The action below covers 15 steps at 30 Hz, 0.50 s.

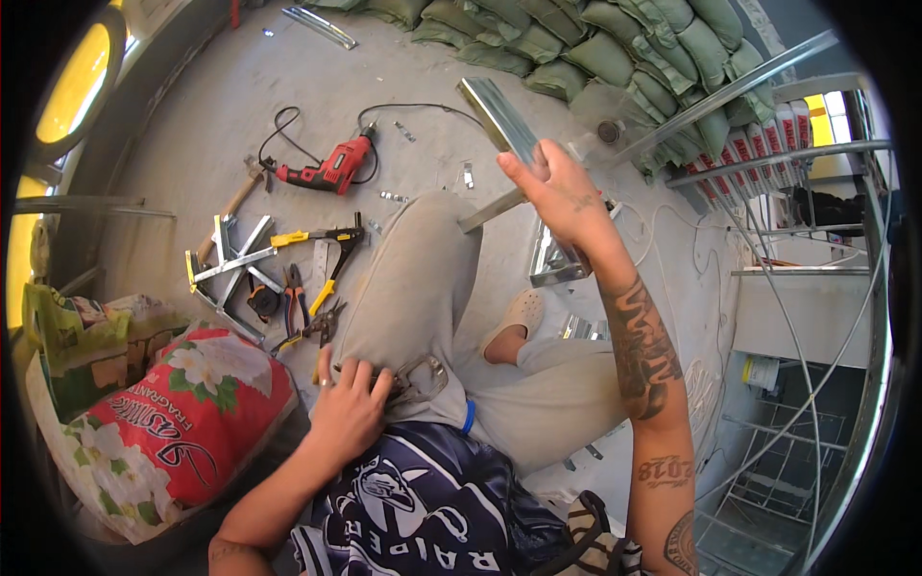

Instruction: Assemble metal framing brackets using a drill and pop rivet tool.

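My right hand (pixel 557 197) is raised over my knee and grips a shiny metal channel strip (pixel 499 120) that slants from the upper left down to a wider end by my wrist. My left hand (pixel 348 408) rests on my left thigh at the trouser pocket, fingers curled around a metal tool (pixel 423 376) tucked at my waist. I sit on a concrete floor with grey trousers and one pale clog (pixel 519 312) showing.
Tools lie to my left: a red drill (pixel 331 168) with its cord, a hammer (pixel 230 202), yellow-handled snips (pixel 322 245), pliers (pixel 293 302) and cut metal channels (pixel 230 264). A red sack (pixel 187 422) sits lower left. Green sandbags (pixel 624 53) are stacked behind, metal racks (pixel 797 288) right.
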Tool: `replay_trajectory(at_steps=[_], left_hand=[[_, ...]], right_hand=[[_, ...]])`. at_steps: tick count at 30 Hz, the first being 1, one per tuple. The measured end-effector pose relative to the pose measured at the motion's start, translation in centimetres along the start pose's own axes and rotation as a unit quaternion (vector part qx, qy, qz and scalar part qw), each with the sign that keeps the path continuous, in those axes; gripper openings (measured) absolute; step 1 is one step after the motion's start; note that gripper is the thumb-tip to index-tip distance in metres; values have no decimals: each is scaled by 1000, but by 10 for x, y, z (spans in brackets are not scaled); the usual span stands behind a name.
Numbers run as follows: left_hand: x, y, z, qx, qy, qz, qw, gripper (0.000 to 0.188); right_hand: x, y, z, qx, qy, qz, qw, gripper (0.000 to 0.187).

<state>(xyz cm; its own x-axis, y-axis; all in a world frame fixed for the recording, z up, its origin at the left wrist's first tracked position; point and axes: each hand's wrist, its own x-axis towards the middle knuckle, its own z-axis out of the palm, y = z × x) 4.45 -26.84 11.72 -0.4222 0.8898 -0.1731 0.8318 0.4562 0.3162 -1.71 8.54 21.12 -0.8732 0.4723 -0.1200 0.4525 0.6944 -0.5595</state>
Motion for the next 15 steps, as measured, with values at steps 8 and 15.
replay_trajectory(at_steps=[8, 15], left_hand=[[29, -83, -40, -485, -129, 46, 864, 58], [81, -63, -46, -525, -25, 33, 850, 70]], right_hand=[[0, -13, -7, -54, -32, 29, 998, 67], [8, 20, -8, -54, -8, 2, 999, 64]])
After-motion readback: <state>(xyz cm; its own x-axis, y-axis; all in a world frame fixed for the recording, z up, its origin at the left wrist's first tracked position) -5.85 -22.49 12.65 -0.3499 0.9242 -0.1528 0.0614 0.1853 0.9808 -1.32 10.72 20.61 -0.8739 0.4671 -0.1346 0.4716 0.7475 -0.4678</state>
